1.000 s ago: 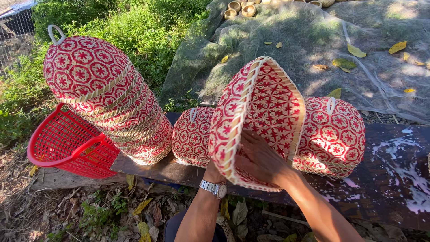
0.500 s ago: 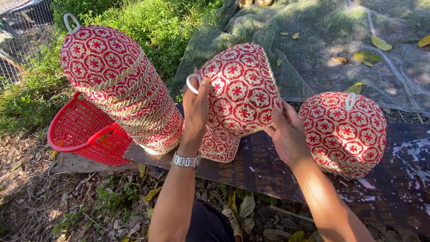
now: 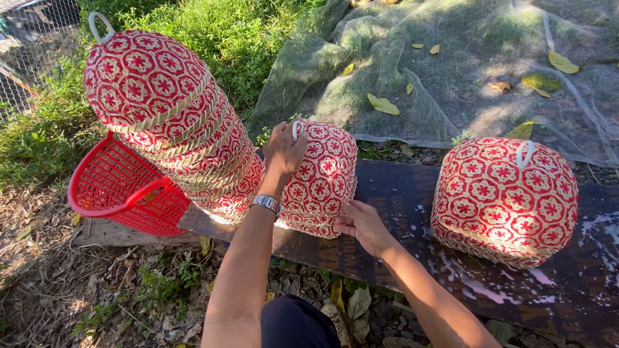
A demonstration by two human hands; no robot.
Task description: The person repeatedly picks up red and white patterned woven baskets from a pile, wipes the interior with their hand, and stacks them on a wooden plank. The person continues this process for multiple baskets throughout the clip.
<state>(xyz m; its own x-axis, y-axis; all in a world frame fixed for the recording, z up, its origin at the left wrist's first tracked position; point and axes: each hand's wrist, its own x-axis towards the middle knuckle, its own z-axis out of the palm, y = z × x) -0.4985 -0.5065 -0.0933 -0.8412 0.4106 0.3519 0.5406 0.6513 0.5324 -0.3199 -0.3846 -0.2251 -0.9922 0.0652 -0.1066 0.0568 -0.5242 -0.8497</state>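
A wide green net (image 3: pixel 451 71) lies spread over the ground from twelve to two o'clock, dotted with yellow fallen leaves (image 3: pixel 383 104). Below it a dark wet board (image 3: pixel 412 193) runs from the centre out to four o'clock, streaked with white. At ten o'clock a tall leaning stack of red-and-white woven dome covers (image 3: pixel 171 122) rests on the board's left end, a white loop at its top, and just beside it at nine o'clock sits a red plastic basket (image 3: pixel 119 190), tipped on its side with its mouth facing up and left. At three o'clock a single woven dome cover (image 3: pixel 506 200) stands apart on the board. In the centre stands a small pile of woven covers (image 3: pixel 319 180), touching the foot of the tall stack. The left hand (image 3: pixel 284 149), a metal wristwatch (image 3: pixel 265 203) on its wrist, is closed around the white loop at the pile's top. The right hand (image 3: pixel 362 222) lies open, fingers flat against the pile's lower right edge, pressing rather than grasping.
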